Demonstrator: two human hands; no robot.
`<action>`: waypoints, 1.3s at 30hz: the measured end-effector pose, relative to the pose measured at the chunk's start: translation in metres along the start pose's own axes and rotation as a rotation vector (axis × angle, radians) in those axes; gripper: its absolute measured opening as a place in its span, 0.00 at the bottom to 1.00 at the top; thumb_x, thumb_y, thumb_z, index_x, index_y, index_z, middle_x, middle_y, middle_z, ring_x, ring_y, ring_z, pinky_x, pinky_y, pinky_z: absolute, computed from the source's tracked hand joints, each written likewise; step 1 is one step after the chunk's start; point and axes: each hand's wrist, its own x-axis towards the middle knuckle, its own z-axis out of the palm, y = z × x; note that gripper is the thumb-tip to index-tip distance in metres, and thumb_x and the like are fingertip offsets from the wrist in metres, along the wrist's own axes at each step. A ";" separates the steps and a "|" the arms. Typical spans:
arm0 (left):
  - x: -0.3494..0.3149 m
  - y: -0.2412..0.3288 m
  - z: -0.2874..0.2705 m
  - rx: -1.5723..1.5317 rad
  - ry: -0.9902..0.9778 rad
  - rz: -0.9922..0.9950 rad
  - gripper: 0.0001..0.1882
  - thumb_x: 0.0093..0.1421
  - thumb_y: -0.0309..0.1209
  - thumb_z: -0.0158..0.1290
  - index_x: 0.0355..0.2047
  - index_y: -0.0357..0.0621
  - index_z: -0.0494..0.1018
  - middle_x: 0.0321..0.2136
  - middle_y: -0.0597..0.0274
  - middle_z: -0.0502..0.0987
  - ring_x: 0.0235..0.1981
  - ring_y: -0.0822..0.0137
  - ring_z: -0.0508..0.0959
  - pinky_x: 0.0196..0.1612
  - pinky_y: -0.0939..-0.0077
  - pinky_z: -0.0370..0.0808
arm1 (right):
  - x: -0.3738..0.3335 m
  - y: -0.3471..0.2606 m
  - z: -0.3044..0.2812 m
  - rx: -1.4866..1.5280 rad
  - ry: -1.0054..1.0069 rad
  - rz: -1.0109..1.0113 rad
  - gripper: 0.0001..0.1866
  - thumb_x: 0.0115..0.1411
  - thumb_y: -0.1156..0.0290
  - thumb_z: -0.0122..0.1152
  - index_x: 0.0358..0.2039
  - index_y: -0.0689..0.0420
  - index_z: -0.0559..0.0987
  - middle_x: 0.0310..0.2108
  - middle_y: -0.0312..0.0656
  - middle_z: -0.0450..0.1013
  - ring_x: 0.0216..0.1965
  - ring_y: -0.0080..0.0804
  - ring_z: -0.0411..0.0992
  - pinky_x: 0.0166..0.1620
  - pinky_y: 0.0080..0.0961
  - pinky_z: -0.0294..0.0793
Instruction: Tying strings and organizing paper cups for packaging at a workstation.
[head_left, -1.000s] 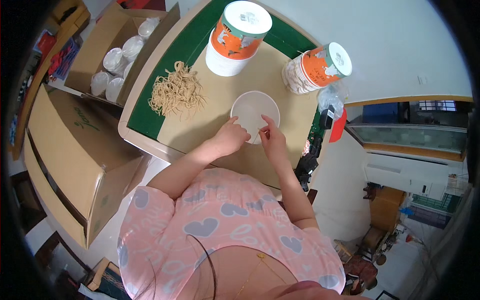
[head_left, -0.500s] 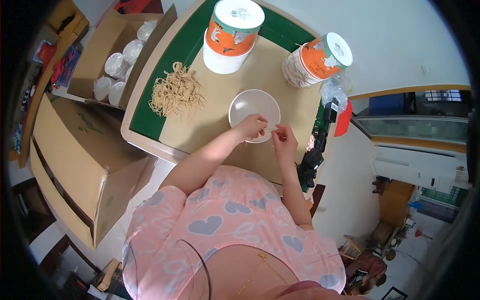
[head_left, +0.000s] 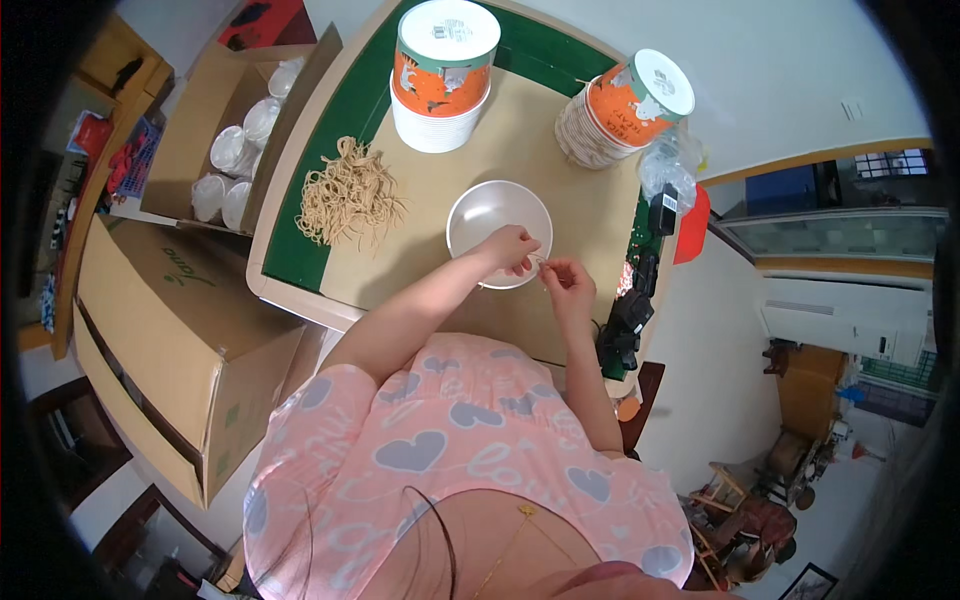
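Over the near rim of an open white paper bucket (head_left: pixel 490 208), my two hands meet, close together. My left hand (head_left: pixel 510 250) is closed in a pinch on a thin pale string (head_left: pixel 537 258). Pinched too is my right hand (head_left: pixel 570 284), just right of the bucket, with fingertips on the same string. Most of the string is hidden by my fingers. A loose heap of tan strings (head_left: pixel 350 198) lies to the left on the table.
Behind the bucket stands a tall stack of orange and white paper buckets (head_left: pixel 440 85); another stack (head_left: pixel 630 105) leans at the back right. Black adapters (head_left: pixel 628 315) line the right edge beside a clear plastic bag (head_left: pixel 665 165). Cardboard boxes (head_left: pixel 150 350) stand left of the table.
The view has shifted slightly, so the table and its stacks sit a little differently. My hands stay at the bucket's near rim, fingers still pinching the string, with only small finger movement.
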 end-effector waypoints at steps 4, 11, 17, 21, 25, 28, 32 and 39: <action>0.008 -0.001 -0.003 0.234 0.055 0.115 0.15 0.57 0.38 0.51 0.32 0.36 0.74 0.19 0.62 0.72 0.15 0.74 0.67 0.17 0.82 0.63 | 0.001 -0.010 0.001 -0.320 0.009 -0.119 0.03 0.53 0.77 0.61 0.30 0.59 0.78 0.26 0.35 0.70 0.23 0.18 0.67 0.27 0.15 0.67; 0.010 0.001 -0.010 0.247 -0.028 -0.046 0.17 0.55 0.39 0.49 0.24 0.35 0.76 0.21 0.51 0.76 0.17 0.64 0.76 0.21 0.73 0.71 | 0.005 -0.011 0.002 -0.493 0.014 -0.279 0.05 0.50 0.78 0.63 0.30 0.58 0.79 0.26 0.36 0.66 0.22 0.22 0.63 0.25 0.17 0.63; 0.023 -0.005 -0.002 -0.032 -0.188 -0.372 0.20 0.60 0.44 0.47 0.24 0.38 0.73 0.15 0.65 0.69 0.08 0.76 0.59 0.09 0.82 0.55 | 0.008 0.001 0.009 -0.505 -0.011 -0.371 0.06 0.50 0.78 0.63 0.31 0.58 0.79 0.28 0.37 0.67 0.24 0.23 0.65 0.27 0.18 0.65; -0.001 0.022 0.001 -0.005 -0.354 -0.381 0.18 0.60 0.42 0.49 0.26 0.39 0.73 0.13 0.71 0.64 0.07 0.82 0.51 0.08 0.85 0.46 | 0.009 0.012 0.005 -0.457 0.030 -0.358 0.05 0.51 0.78 0.62 0.31 0.59 0.79 0.29 0.38 0.67 0.26 0.24 0.67 0.29 0.18 0.67; -0.013 0.023 -0.005 -0.087 -0.382 -0.294 0.13 0.59 0.37 0.48 0.24 0.40 0.71 0.16 0.67 0.67 0.07 0.84 0.51 0.07 0.88 0.46 | 0.005 0.003 0.002 -0.452 0.029 -0.321 0.05 0.51 0.78 0.62 0.30 0.59 0.78 0.29 0.38 0.69 0.26 0.24 0.69 0.31 0.18 0.69; 0.008 -0.002 -0.011 -0.168 -0.418 -0.399 0.09 0.58 0.33 0.50 0.25 0.40 0.70 0.15 0.69 0.63 0.07 0.84 0.51 0.07 0.87 0.46 | 0.003 0.003 0.000 -0.414 -0.003 -0.334 0.04 0.52 0.78 0.61 0.30 0.60 0.78 0.27 0.37 0.71 0.26 0.23 0.69 0.31 0.17 0.69; 0.016 -0.015 -0.011 -0.411 -0.383 -0.416 0.05 0.56 0.27 0.52 0.28 0.37 0.72 0.13 0.71 0.59 0.07 0.83 0.51 0.08 0.86 0.45 | 0.002 0.006 -0.003 -0.385 -0.010 -0.323 0.03 0.53 0.78 0.60 0.30 0.61 0.77 0.27 0.38 0.73 0.27 0.22 0.70 0.31 0.17 0.69; -0.012 -0.006 -0.003 -0.264 -0.172 -0.138 0.05 0.53 0.27 0.56 0.29 0.38 0.73 0.11 0.72 0.61 0.09 0.81 0.58 0.11 0.85 0.52 | 0.001 0.007 -0.001 -0.329 0.005 -0.235 0.04 0.56 0.76 0.58 0.33 0.61 0.76 0.27 0.38 0.74 0.27 0.21 0.71 0.31 0.18 0.70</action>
